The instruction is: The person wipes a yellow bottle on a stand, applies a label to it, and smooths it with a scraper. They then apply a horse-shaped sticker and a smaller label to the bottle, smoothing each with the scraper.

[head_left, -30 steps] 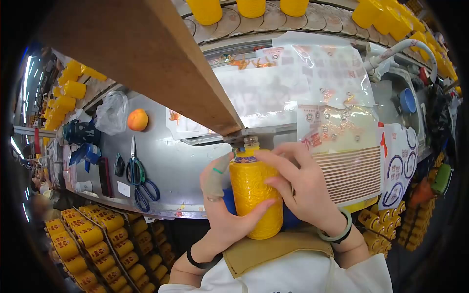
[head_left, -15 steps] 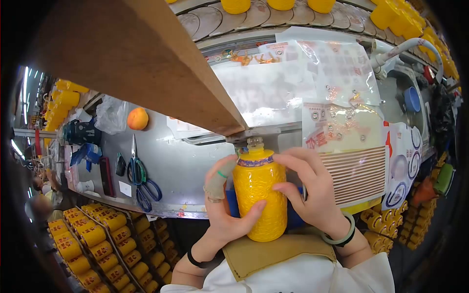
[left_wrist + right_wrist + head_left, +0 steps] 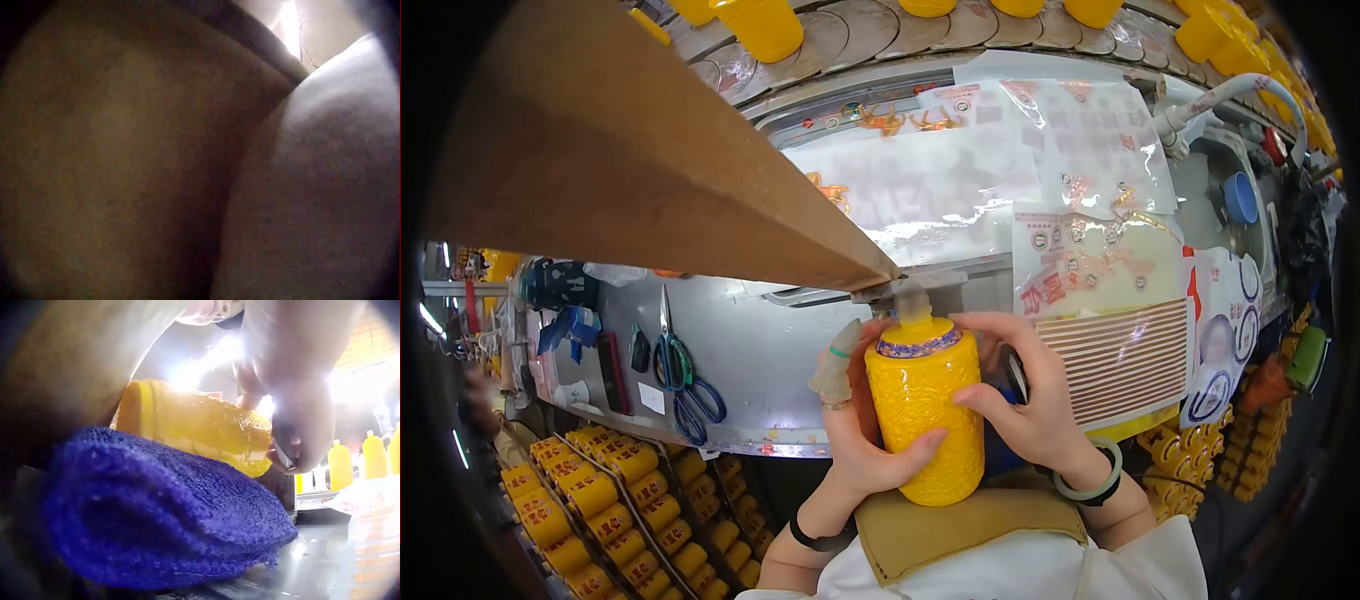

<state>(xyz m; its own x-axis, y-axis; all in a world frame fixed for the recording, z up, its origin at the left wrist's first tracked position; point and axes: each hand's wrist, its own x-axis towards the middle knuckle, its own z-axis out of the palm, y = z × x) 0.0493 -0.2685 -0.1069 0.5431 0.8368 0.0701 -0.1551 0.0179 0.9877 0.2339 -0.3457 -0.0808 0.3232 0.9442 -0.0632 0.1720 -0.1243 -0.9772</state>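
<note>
A yellow embossed bottle [image 3: 928,420] with a clear neck and a purple patterned band round its shoulder stands nearly upright at the table's front edge. The left hand [image 3: 862,430] grips its left side, thumb across the front, one finger in a pale cover with a green band. On the right side, the right hand [image 3: 1040,405] holds it with the thumb on the front and the fingers near the shoulder. In the right wrist view the bottle [image 3: 194,425] lies behind a folded blue cloth [image 3: 169,512]. The left wrist view is mostly dark, blurred skin and pale fabric.
A wooden beam [image 3: 700,170] slants above the table. Scissors [image 3: 670,360] lie at left, printed sheets [image 3: 1100,260] at right. Yellow bottles [image 3: 760,28] stand along the far conveyor [image 3: 850,40]. Racks of yellow bottles [image 3: 605,480] sit below left.
The right fingers have moved off the bottle's neck to its shoulder, and the band shows more fully. The head view has shifted, bringing the beam lower over the left side.
</note>
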